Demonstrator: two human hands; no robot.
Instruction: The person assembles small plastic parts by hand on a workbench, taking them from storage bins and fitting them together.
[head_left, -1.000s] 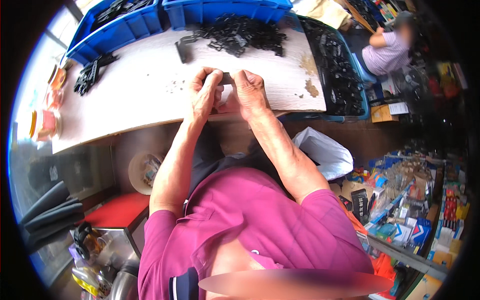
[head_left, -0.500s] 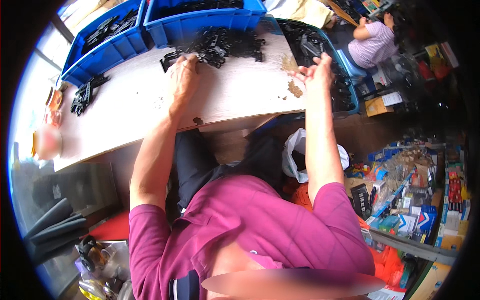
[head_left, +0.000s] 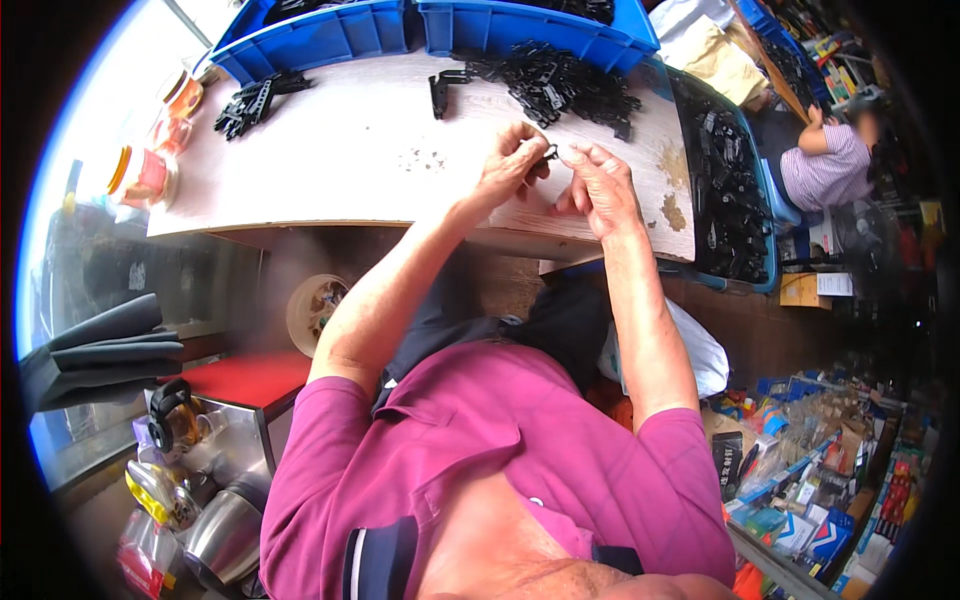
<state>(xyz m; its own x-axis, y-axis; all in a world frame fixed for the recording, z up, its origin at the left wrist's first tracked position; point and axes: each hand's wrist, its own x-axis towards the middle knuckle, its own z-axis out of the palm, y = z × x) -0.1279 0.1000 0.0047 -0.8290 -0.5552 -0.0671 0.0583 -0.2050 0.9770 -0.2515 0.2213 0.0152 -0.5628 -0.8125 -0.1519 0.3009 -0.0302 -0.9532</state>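
Above the near edge of the pale table (head_left: 330, 160), my two hands are close together. My left hand (head_left: 508, 170) is closed on a small black plastic part (head_left: 551, 153); only its end shows past the thumb, and the fingers hide the rest. Just to the right, my right hand (head_left: 605, 190) has its fingers loosely bent and apart, the tips close to that part. Whether they touch it I cannot tell. Beyond the hands lies a heap of black plastic pieces (head_left: 550, 85), with an L-shaped black piece (head_left: 440, 95) at its left side.
Two blue bins (head_left: 320, 45) of black parts line the far side. A smaller black pile (head_left: 250, 105) and lidded jars (head_left: 140, 175) are at the left. Right of the table stands a teal-rimmed tub (head_left: 772, 235) of black parts. A co-worker (head_left: 835, 165) sits beyond it.
My left hand has left the heap and come nearer with a small black part. My right hand has moved in from the tub side to meet it. The view has shifted left.
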